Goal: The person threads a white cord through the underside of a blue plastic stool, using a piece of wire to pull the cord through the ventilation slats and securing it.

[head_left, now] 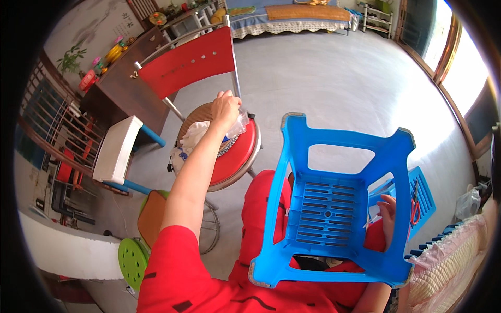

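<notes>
An upturned blue plastic stool (326, 208) rests over my lap, its slatted seat down and its legs up. My left hand (226, 109) reaches over the seat of a red chair (229, 161), fingers closed at a clear plastic bag (241, 124). White cloth (194, 135) lies beside the bag on that seat. My right hand (387, 213) is on the right of the blue stool, partly hidden by its frame. Its fingers are curled beside a thin white strip (371, 221); what they grip is unclear. Red-handled scissors (415, 211) lie on another blue stool (425, 201).
A white-topped stool with blue legs (119, 148) and a green round stool (132, 262) stand to the left. A padded quilted cover (443, 266) is close on the right. Farther off are a brown cabinet (130, 68), a bed (292, 23) and glass doors (438, 36).
</notes>
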A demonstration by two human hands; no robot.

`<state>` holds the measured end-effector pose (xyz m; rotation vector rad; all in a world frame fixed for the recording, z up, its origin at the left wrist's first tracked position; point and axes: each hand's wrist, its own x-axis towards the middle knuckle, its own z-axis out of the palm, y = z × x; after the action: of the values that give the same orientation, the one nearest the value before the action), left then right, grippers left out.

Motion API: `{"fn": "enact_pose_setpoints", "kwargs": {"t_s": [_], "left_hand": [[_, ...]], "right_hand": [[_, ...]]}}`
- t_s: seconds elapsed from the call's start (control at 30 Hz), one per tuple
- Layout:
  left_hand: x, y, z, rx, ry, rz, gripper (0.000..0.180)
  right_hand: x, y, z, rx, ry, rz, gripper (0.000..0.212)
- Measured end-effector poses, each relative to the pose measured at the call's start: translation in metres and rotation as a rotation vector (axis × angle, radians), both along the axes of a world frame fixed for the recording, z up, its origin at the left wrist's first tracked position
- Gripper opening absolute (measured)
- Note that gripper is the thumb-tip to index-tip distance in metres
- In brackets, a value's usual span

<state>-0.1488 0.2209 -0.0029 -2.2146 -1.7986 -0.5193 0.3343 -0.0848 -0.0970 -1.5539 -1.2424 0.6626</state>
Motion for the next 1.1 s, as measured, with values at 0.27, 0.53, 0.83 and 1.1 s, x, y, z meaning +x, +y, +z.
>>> {"fn": "enact_pose_setpoints", "kwargs": {"t_s": [0.27, 0.53, 0.83, 1.1], "left_hand": [[0.022, 0.051, -0.039, -0.144, 0.502, 0.171, 0.017], [0.032, 0.035, 0.01, 0.121, 0.078, -0.083, 0.017], [0.01, -0.007, 0.08, 0.195, -0.776, -0.334, 0.008], [-0.004, -0.048, 0.109, 0.43, -1.013, -0.397, 0.008]], "right_hand": [[-0.005, -0.001, -0.002, 0.1, -0.125, 0.022, 0.026], [-0.001, 0.002, -0.016, 0.175, -0.188, 0.078, 0.027], [-0.005, 0.006, -0.012, 0.209, -0.193, 0.133, 0.025], [-0.013, 0.001, -0.01, 0.164, -0.132, 0.086, 0.027]]}}
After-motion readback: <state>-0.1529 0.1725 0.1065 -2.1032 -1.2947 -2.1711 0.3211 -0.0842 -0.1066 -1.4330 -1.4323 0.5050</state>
